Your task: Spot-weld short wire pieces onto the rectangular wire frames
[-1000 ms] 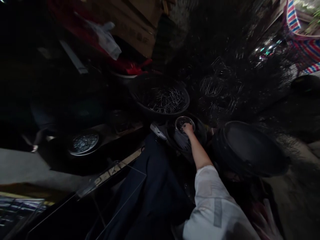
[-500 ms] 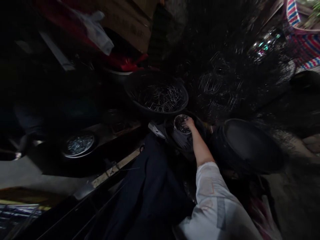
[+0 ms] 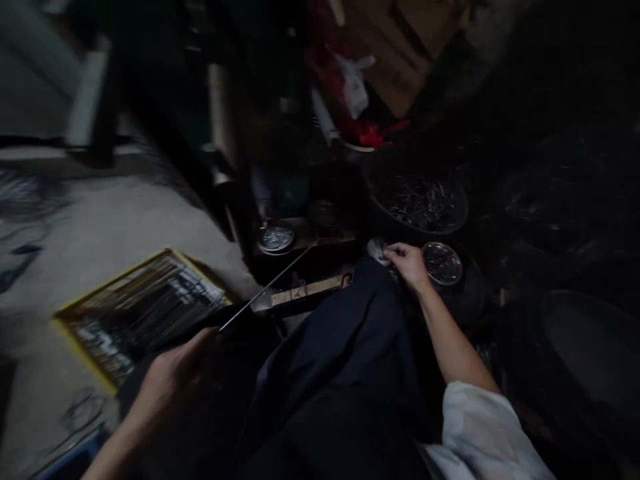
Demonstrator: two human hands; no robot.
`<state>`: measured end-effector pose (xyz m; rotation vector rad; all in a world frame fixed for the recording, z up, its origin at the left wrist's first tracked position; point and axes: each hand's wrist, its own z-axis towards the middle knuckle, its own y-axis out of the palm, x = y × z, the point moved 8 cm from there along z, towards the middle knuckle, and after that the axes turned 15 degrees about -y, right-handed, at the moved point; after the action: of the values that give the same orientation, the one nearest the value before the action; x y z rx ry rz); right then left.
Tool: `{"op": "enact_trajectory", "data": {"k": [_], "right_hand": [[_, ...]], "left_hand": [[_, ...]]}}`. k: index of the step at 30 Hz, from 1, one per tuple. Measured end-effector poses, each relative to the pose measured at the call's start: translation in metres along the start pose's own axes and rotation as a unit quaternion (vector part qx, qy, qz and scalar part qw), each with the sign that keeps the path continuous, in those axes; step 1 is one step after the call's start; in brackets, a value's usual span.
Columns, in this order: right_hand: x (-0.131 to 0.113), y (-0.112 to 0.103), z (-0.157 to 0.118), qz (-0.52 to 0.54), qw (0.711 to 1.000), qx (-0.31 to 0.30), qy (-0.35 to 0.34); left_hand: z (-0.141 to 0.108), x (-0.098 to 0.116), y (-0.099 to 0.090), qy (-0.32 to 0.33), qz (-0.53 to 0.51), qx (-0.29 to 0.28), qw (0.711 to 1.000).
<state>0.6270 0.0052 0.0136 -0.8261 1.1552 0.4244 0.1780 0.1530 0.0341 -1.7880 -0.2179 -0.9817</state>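
My left hand [image 3: 175, 367] is closed around a thin metal rod [image 3: 270, 287], which slants up and right towards a low bench. Over my dark-clad knee, my right hand [image 3: 409, 265] has its fingers pinched together. Whatever lies between its fingertips is too small and dim to make out. A pale, crumpled-looking thing [image 3: 377, 250] lies on the knee at those fingertips; I cannot tell whether they touch it. Just right of this hand stands a round metal bowl [image 3: 461, 267] with small dark metal pieces inside.
A dark basin [image 3: 466, 215] of thin metal pieces stands behind the bowl. On the bench is a dish [image 3: 275, 252] of shiny bits. A yellow crate [image 3: 113, 277] of rods sits on the floor at left. Cardboard [image 3: 385, 53] and a red bag [image 3: 373, 133] lie behind.
My right hand has come out of the metal bowl and moved left to my knee. My left hand has come into view with the rod. The view has swung left.
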Motion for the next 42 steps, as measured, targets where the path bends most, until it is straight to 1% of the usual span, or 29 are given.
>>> {"op": "enact_trajectory", "data": {"k": [2, 4, 6, 8, 9, 11, 14, 17, 20, 23, 26, 29, 34, 36, 42], "right_hand": [[-0.016, 0.062, -0.017, 0.089, 0.995, -0.042, 0.008], [-0.027, 0.122, -0.033, 0.15, 0.985, -0.078, 0.025], [-0.033, 0.171, -0.041, 0.206, 0.973, -0.085, 0.054], [-0.035, 0.208, -0.043, 0.274, 0.955, -0.064, 0.095], [-0.037, 0.221, -0.043, 0.305, 0.944, -0.049, 0.113], [-0.043, 0.24, -0.04, 0.351, 0.926, -0.026, 0.134], [-0.056, 0.255, -0.037, 0.402, 0.904, -0.009, 0.145], [-0.067, 0.262, -0.037, 0.424, 0.895, 0.005, 0.142], [-0.074, 0.268, -0.037, 0.425, 0.894, 0.015, 0.143], [-0.081, 0.275, -0.035, 0.422, 0.896, 0.014, 0.14], [-0.088, 0.28, -0.031, 0.419, 0.899, 0.003, 0.13], [-0.093, 0.282, -0.028, 0.417, 0.901, -0.002, 0.119], [-0.1, 0.282, -0.023, 0.42, 0.902, -0.003, 0.104], [-0.102, 0.28, -0.021, 0.418, 0.903, 0.0, 0.102], [-0.106, 0.278, -0.016, 0.411, 0.906, 0.01, 0.105]], "left_hand": [[-0.009, -0.009, -0.01, -0.009, 0.017, 0.02, 1.0], [-0.009, -0.011, -0.009, -0.013, 0.021, 0.034, 0.999], [-0.005, -0.008, -0.006, -0.007, 0.014, 0.044, 0.999], [-0.002, -0.006, -0.003, 0.002, 0.004, 0.05, 0.999], [-0.001, -0.006, -0.003, 0.006, -0.002, 0.051, 0.999], [-0.001, -0.01, -0.003, 0.01, -0.015, 0.051, 0.999], [-0.003, -0.018, -0.006, 0.011, -0.035, 0.05, 0.998], [-0.004, -0.026, -0.008, 0.004, -0.054, 0.045, 0.998], [-0.005, -0.033, -0.013, -0.01, -0.074, 0.045, 0.996], [-0.005, -0.039, -0.02, -0.015, -0.091, 0.057, 0.994], [-0.007, -0.039, -0.029, 0.0, -0.103, 0.076, 0.992], [-0.007, -0.038, -0.034, 0.009, -0.113, 0.081, 0.99], [-0.004, -0.039, -0.037, -0.01, -0.122, 0.069, 0.99], [-0.002, -0.039, -0.038, -0.019, -0.122, 0.061, 0.99], [0.002, -0.035, -0.04, -0.018, -0.126, 0.061, 0.99]]}}
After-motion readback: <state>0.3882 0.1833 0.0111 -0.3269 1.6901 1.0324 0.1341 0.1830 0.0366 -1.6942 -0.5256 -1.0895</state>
